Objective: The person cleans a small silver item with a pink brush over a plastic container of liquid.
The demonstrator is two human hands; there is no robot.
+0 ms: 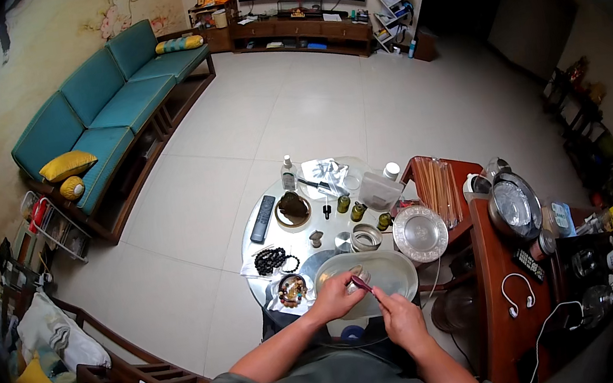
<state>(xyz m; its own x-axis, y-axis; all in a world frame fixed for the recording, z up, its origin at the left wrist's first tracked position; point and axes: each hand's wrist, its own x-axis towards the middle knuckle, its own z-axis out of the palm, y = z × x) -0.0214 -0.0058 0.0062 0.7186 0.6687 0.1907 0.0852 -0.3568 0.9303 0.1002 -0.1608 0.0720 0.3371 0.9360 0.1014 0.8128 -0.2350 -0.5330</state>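
My left hand (340, 297) is closed on a small pale object (358, 276) whose kind I cannot make out, above an oval translucent basin (407, 271). From the right, my right hand (400, 313) grips a dark red brush-like tool (362, 283) by its handle, with its far end against the object. Beside the basin on the round glass table lie a beaded bracelet (292, 291) on white tissue and a coil of black beads (270, 261). A round metal tin (366, 237) stands just beyond the basin.
Small green bottles (343, 204), a black remote control (263, 219), a clear spray bottle (289, 173) and a plastic container (380, 190) stand farther back. An embossed silver plate (420, 233) overhangs the right side. A wooden side table (493, 283) holds a metal bowl (514, 206) and earphones.
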